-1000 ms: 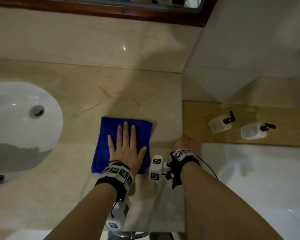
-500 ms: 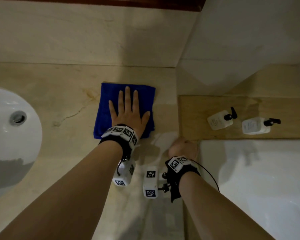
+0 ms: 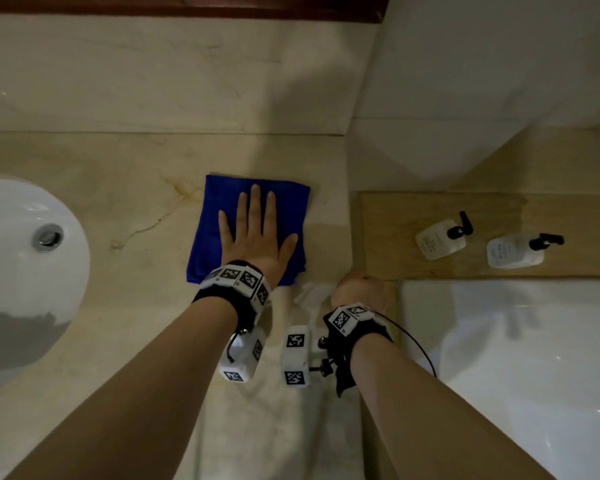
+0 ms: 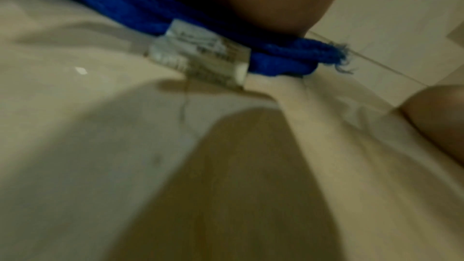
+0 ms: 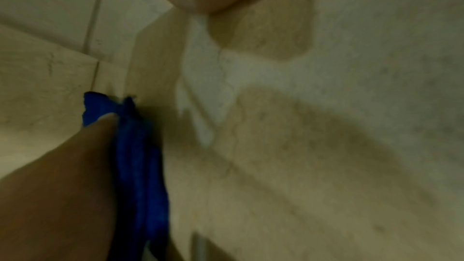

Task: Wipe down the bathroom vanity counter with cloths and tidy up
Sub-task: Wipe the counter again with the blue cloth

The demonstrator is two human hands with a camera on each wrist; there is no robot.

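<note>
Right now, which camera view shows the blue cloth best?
The head view: the whole blue cloth lies flat on the counter under the left hand. The left wrist view shows only its bunched edge and label, blurred. The right wrist view shows one side edge beside the left hand.

Arms: yours are bare to the edge of the picture, no sleeves showing.
Left wrist band (image 3: 234,284): a black strap carries a ring of white blocks printed with black-and-white square markers.
Left camera housing (image 3: 245,358): a white box under your wrist, marker on its end, with a short black cable looped beside it.
Right wrist band (image 3: 352,318): black strap, white marker blocks on top.
Right camera housing (image 3: 296,355): white, two markers, on a black screw mount.
Right cable (image 3: 418,344): thin, black, arcing outward.
</note>
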